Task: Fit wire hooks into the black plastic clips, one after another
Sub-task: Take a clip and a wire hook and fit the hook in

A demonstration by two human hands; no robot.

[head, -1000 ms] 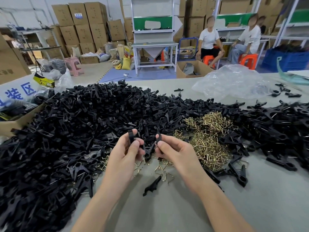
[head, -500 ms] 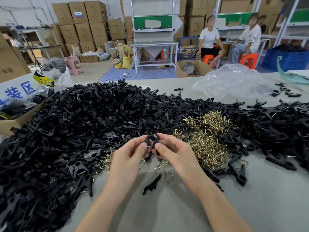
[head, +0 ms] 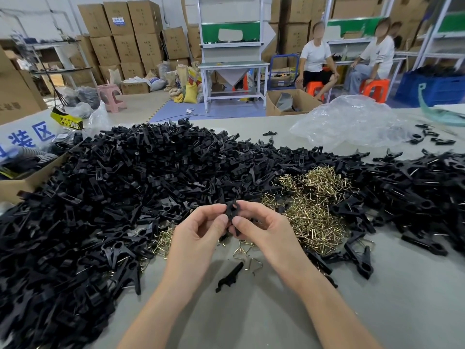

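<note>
At frame centre I see my left hand (head: 198, 238) and right hand (head: 264, 230), each grip pinching one small black plastic clip (head: 231, 210) above the grey bench (head: 402, 285), beside the brass-coloured wire hooks (head: 314, 205).

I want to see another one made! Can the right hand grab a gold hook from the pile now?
Probably not yet: the right hand and left hand both pinch a black clip. Once freed, likely yes; the hook pile lies beside it, nothing between.
</note>
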